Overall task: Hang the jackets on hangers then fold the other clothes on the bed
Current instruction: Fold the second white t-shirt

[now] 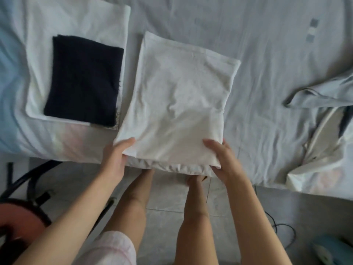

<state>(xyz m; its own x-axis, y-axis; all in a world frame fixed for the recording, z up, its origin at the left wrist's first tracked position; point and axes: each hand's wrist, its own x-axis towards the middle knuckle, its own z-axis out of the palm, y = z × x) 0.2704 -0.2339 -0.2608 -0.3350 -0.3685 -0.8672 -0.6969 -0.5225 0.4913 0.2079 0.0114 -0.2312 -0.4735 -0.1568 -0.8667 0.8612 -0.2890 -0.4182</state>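
The folded white garment [177, 104] lies on the bed [267, 54] at its near edge, a rough rectangle several layers thick, with its lower end partly over the edge. We hold it by its two near corners. Our left hand [116, 159] grips the left corner, thumb laid on top of the cloth and the fingers curled out of sight beneath. Our right hand [223, 159] grips the right corner the same way, thumb on top and fingers wrapped round the side and under the stacked layers.

Just beside it on the left, a folded navy garment [84, 79] rests on a larger white folded piece [76, 22]. The white garment's left edge comes close to the navy one's, and we cannot tell whether they touch.

Well apart on the right, a pale blue garment [324, 94] lies crumpled and unfolded on the sheet, and below it a white cloth [321, 150] hangs toward the bed's edge.

Below the bed is the tiled floor [168, 197], where we see our bare legs, a chair with a red seat [17, 222] at lower left, and a dark cable [282, 226] at lower right.
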